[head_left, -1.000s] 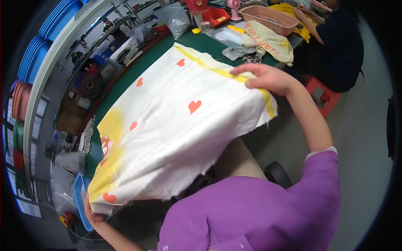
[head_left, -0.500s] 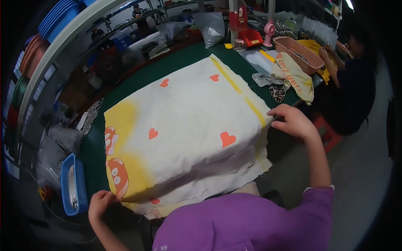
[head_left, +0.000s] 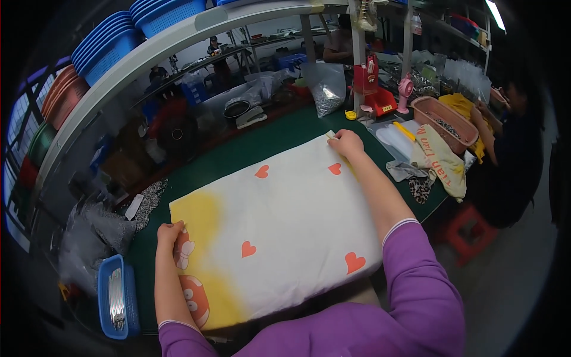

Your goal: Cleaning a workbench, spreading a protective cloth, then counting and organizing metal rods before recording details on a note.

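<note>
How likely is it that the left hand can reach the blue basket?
Probably yes, if the left hand releases the cloth: the blue basket stands open nearby, with nothing visible between.

My left hand is left of centre, fingers bent and pinched toward the right, my left forearm nearly upright below it. My right hand pinches leftward, above and right of centre, my right forearm slanting from lower right.
</note>
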Available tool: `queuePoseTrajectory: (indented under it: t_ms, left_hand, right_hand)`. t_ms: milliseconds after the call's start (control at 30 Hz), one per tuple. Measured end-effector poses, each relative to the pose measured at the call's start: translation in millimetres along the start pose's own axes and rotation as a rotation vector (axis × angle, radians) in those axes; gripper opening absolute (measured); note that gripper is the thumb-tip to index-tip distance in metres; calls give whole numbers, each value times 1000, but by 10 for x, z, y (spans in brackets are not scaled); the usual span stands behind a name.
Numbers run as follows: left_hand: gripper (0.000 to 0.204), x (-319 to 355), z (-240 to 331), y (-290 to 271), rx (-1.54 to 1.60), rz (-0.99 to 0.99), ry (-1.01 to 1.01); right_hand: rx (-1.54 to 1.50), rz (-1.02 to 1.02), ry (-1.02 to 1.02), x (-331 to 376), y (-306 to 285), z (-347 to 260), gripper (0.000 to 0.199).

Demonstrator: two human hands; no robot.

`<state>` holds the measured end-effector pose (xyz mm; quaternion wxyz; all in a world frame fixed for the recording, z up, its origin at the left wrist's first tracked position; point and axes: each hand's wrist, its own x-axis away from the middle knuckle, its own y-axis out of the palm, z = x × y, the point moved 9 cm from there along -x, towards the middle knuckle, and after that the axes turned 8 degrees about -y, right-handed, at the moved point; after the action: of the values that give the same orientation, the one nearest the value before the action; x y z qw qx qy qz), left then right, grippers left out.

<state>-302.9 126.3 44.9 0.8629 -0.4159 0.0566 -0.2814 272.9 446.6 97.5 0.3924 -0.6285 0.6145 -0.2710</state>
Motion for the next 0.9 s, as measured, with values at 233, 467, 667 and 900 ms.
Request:
queuePoseTrajectory:
  t_ms: [233, 467, 667, 900]
  left_hand:
    - [27, -8, 286, -2, 88, -90, -9]
    - [29, 182, -83, 297, 656, -560, -223]
    - [19, 237, 68, 130, 593, -374, 61]
    - [21, 273, 239, 51, 450, -318, 85]
  right_hand:
    - [-33, 157, 43, -388, 137, 169, 35]
    - [42, -173, -78, 24, 81, -155, 38]
    - [134, 10, -911, 1463, 305, -1029, 38]
    - [208, -18, -601, 1233, 136, -551, 46]
